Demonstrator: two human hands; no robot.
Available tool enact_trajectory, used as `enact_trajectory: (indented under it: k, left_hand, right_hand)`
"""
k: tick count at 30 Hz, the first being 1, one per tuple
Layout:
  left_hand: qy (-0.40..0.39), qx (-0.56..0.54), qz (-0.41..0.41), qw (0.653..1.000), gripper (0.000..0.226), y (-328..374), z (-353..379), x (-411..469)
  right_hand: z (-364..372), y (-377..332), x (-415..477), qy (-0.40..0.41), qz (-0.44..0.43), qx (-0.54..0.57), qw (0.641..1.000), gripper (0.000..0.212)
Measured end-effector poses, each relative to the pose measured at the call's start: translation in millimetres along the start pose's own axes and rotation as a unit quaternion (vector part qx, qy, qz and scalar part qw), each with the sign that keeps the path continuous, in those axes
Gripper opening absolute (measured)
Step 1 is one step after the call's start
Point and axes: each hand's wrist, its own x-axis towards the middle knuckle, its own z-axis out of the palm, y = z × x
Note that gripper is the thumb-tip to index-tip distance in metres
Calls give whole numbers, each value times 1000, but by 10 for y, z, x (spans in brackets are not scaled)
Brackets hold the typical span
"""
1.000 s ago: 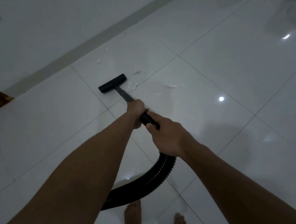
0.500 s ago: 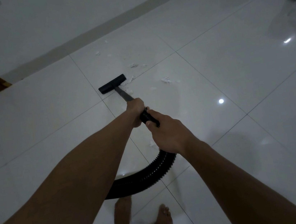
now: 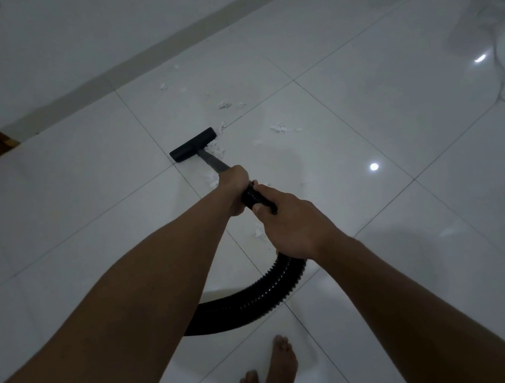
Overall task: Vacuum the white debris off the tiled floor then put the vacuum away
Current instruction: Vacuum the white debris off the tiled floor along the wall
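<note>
A: State of the hands?
B: The left hand [image 3: 235,190] grips the black wand [image 3: 212,162]; the right hand [image 3: 294,227] grips the ribbed hose [image 3: 259,299] just behind it.
A: Nozzle and debris?
B: The nozzle [image 3: 193,144] rests on the tiled floor [image 3: 362,106]; white debris [image 3: 280,128] lies just beside its right end and toward the floor's far edge.

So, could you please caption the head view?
Left hand grips the wand, right hand the hose, nozzle among white debris on tile.
</note>
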Motion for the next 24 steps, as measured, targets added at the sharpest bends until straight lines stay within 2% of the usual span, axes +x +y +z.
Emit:
enact_trajectory:
  k: [8, 24]
  left_hand:
    - [20, -4, 24, 1000, 38, -174, -35, -46]
    - [-13, 8, 8, 1000, 43, -521, 48, -316]
  right_hand:
    - [150, 84, -227, 8, 12, 20, 1000, 51]
    - [283, 281, -609, 25, 19, 16, 999, 51]
